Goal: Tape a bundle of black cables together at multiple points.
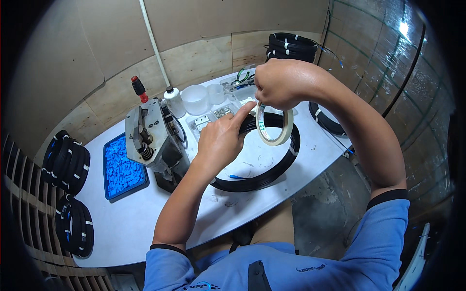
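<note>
The right hand [279,87] pinches a light, stiff tape roll [274,127] above the desk [145,218], at one o'clock from the left hand [221,140]. The left hand's extended fingers press the springy black cable coil [272,169]; best held by its rim.

White table [145,218], black cable coil [272,169], blue tray [110,191], grey press [150,140]

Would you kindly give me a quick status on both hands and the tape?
Right hand grips tape roll. Left hand pinches near the roll's edge. Black cable coil lies flat beneath. Nothing in the way.
</note>
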The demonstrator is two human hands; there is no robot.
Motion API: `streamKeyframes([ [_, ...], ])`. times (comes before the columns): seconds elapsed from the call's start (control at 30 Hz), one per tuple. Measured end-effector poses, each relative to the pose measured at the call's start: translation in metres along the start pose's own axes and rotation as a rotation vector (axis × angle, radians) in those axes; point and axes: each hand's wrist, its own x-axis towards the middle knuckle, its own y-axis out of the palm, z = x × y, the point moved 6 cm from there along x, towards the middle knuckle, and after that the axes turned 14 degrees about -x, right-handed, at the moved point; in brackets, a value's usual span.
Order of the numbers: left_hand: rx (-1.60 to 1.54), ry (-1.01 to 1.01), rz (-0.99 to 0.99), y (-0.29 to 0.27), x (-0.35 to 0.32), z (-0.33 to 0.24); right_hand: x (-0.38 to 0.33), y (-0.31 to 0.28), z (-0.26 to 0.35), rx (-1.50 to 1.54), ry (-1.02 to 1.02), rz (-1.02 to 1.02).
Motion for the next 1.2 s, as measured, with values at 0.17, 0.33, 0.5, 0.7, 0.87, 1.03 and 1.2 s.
streamKeyframes([
  [0.17, -0.008, -0.006, -0.006, -0.002, 0.000, -0.002, 0.001, -0.003, -0.007, 0.004, 0.044, -0.047],
  [0.33, 0.004, -0.063, 0.026, -0.002, 0.001, -0.007, 0.006, -0.005, -0.014, 0.005, 0.082, -0.053],
  [0.5, 0.002, -0.083, 0.036, -0.002, 0.001, -0.007, 0.006, -0.006, -0.011, -0.004, 0.081, -0.044],
  [0.7, 0.020, -0.059, 0.025, -0.002, -0.001, -0.010, 0.010, -0.002, -0.011, -0.023, 0.086, 0.059],
  [0.87, 0.022, -0.064, 0.039, 0.000, -0.002, -0.007, 0.007, 0.002, -0.003, -0.024, 0.047, 0.097],
  [1.03, 0.016, 0.050, -0.030, -0.001, -0.004, -0.010, 0.000, 0.000, 0.000, -0.006, 0.038, 0.076],
  [1.2, 0.059, 0.057, -0.010, -0.002, -0.006, -0.013, -0.007, -0.003, 0.003, -0.014, 0.029, 0.055],
])
